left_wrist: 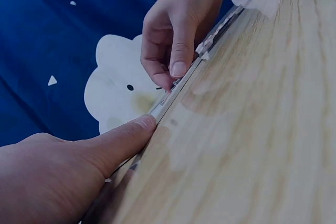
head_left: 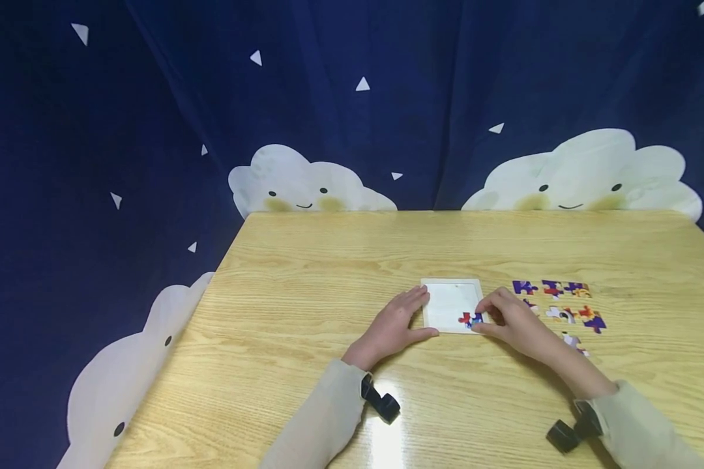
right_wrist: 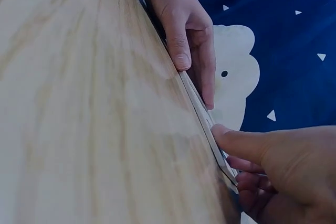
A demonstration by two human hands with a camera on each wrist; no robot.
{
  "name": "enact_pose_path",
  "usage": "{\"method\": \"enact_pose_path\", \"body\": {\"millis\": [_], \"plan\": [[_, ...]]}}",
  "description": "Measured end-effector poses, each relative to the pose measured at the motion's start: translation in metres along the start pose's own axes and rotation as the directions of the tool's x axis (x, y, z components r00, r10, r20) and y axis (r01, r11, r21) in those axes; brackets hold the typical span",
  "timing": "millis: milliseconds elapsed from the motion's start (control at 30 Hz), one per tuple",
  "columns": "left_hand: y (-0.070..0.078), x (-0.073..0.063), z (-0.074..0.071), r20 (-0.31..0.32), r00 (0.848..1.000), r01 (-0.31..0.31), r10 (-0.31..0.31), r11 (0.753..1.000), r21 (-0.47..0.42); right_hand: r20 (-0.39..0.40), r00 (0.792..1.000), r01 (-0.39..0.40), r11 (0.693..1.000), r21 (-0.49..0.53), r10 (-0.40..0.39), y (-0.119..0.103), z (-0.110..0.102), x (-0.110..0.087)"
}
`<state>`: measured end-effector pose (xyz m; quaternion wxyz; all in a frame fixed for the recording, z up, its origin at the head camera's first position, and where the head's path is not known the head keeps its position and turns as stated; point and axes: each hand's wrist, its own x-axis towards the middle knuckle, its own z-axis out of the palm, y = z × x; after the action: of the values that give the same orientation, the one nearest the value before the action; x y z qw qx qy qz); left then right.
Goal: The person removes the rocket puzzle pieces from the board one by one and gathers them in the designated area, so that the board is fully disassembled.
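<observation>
A square white puzzle tray (head_left: 453, 282) lies on the wooden table, with a red and blue patch of puzzle (head_left: 465, 319) in its lower right corner. My left hand (head_left: 392, 324) rests along the tray's left side, its fingers extended on the rim and its thumb at the lower left corner. At the opposite side my right hand (head_left: 513, 322) pinches a blue puzzle piece (head_left: 478, 318) between thumb and fingertips, over the lower right corner. The fingers cover part of that piece. Both wrist views show the hands (left_wrist: 181, 30) (right_wrist: 289, 166) low at the tray's edge.
Several loose puzzle pieces (head_left: 553, 288) lie in rough rows right of the tray, some partly behind my right hand and forearm. A dark blue curtain (head_left: 352, 117) with white clouds hangs behind the table (head_left: 305, 273). Each wrist carries a black camera mount (head_left: 381, 400).
</observation>
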<state>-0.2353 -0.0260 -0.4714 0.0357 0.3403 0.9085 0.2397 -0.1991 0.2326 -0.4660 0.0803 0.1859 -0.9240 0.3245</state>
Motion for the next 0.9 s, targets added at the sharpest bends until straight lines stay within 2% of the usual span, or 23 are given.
{"method": "enact_pose_path", "body": {"millis": [267,700,900], "plan": [[0.0003,0.0010,0.0001,-0.002,1.000,-0.006,0.006,1.000,0.004,0.056,0.998,0.014,0.999,0.033,-0.016,-0.0031,-0.0050,0.0031],[0.0009,0.0007,-0.0015,-0.002,1.000,-0.019,0.019,1.000,0.016,0.077,0.990,0.117,0.993,0.015,-0.118,0.0002,-0.0063,0.0039],[0.0019,0.0004,-0.0012,0.003,1.000,-0.013,0.013,1.000,0.006,0.143,0.986,0.087,0.996,0.030,-0.090,-0.0025,-0.0101,0.0063]]}}
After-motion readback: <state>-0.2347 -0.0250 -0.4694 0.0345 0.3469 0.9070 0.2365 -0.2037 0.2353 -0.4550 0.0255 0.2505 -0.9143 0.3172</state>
